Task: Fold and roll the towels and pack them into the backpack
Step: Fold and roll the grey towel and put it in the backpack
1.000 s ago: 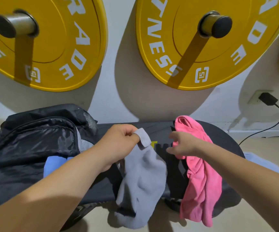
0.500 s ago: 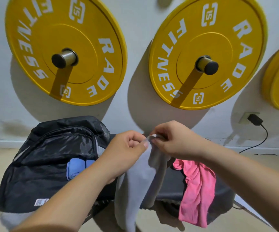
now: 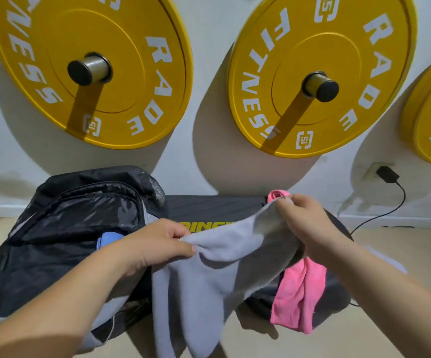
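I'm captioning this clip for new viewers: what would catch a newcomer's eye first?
Large yellow weight plates hung on the white wall fill the top. Below, at centre, the left hand and right hand pinch a soft grey towel stretched between them, with a black backpack at left and a bright pink towel draped over the dark bench at right.
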Action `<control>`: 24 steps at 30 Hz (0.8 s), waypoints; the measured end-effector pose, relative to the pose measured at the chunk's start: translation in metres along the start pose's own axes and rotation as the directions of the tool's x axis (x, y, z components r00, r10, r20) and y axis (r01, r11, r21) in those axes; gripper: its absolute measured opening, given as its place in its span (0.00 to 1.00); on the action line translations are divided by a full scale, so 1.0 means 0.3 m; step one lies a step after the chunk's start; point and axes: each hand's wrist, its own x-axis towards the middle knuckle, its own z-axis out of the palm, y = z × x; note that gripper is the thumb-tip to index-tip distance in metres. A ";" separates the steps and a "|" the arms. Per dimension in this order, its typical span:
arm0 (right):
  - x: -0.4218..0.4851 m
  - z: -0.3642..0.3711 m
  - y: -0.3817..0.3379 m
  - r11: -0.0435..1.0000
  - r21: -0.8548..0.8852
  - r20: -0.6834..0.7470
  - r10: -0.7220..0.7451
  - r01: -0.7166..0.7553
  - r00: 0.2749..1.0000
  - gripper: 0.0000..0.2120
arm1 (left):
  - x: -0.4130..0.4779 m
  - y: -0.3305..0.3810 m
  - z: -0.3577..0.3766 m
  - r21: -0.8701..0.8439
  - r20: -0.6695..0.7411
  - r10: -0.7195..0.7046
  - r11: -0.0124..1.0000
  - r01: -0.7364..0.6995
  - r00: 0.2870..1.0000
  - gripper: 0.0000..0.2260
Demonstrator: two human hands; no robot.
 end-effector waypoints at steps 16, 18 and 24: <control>0.018 0.109 -0.001 0.981 0.052 0.096 -0.189 0.185 0.977 0.12 | 0.099 0.037 0.085 0.023 -0.142 0.169 0.986 -0.167 0.975 0.09; 0.060 0.076 0.022 0.989 0.129 -0.051 -0.060 0.066 0.997 0.13 | 0.095 0.005 0.066 0.089 -0.044 0.094 0.992 -0.089 0.995 0.11; 0.091 0.010 0.100 0.924 0.293 -0.091 0.281 -0.244 0.955 0.17 | 0.083 -0.021 -0.003 -0.107 -0.252 -0.032 0.994 0.005 0.967 0.15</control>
